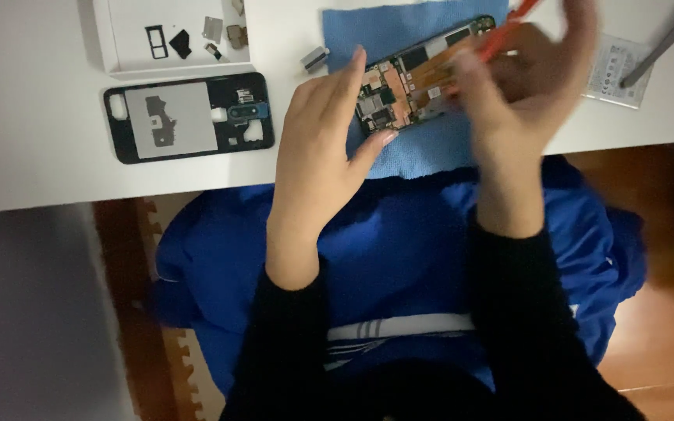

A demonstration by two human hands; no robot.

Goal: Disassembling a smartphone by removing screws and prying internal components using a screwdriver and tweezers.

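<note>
Where the white table (33, 156) meets its near edge, one opened phone (423, 74) is laid on one blue cloth (399, 31), its circuit board exposed and facing up. The phone is steadied at its near end by the left hand (325, 148), whose fingers (352, 74) are held together and extended along the device, with the thumb set against the corner. One orange tool (509, 27) is gripped by the right hand (520, 86), whose fingers are closed around the shaft; the hand is blurred, so the exact contact point of the tip on the board cannot be determined. One black rear frame (189, 117) with a grey centre plate is placed flat to the left of the cloth, well apart from the phone. Behind it, one white tray (122, 47) is located, in which at least five small removed parts are held. One small grey component (315, 58) is seen just beside the left edge of the cloth. One pale flat battery (618, 70) is positioned to the right, partly overlaid by one grey tool (661, 47).
</note>
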